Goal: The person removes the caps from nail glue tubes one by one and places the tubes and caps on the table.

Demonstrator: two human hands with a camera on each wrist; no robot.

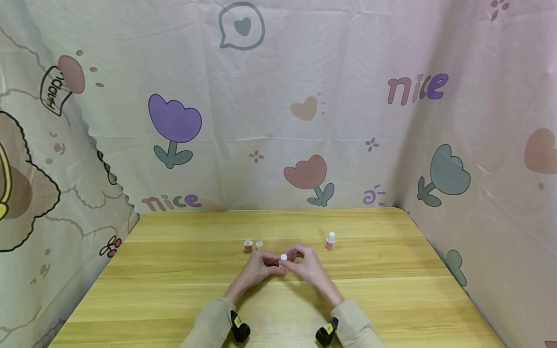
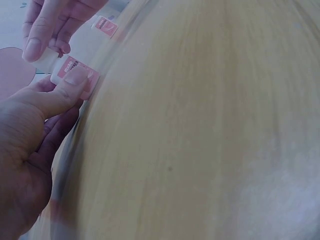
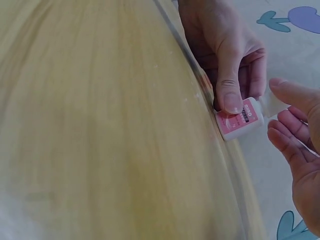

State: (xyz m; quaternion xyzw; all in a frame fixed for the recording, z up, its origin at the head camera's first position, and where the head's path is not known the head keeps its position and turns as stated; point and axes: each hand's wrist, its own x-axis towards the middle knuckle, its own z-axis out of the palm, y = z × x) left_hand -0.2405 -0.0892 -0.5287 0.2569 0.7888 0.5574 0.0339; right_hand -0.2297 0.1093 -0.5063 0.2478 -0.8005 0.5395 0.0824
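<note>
A small white bottle with a pink label [image 2: 92, 80] is between both hands, low over the wooden table. My left hand [image 1: 256, 267] grips its body, the thumb lying across the label. At its white cap [image 1: 284, 257], my right hand [image 1: 306, 263] pinches with thumb and fingertips. The right wrist view shows the right thumb [image 3: 292, 92] above the cap and the fingers beneath it; the cap is pale against the backdrop. Part of the label is hidden by the left thumb.
Beyond the left hand stand another small bottle [image 1: 248, 246] with a reddish label and a small white piece [image 1: 259, 244] with a thin stem pointing up. A similar capped bottle [image 1: 330, 240] stands upright farther right. A printed cloth [image 1: 261, 183] hangs behind the table [image 1: 174, 290].
</note>
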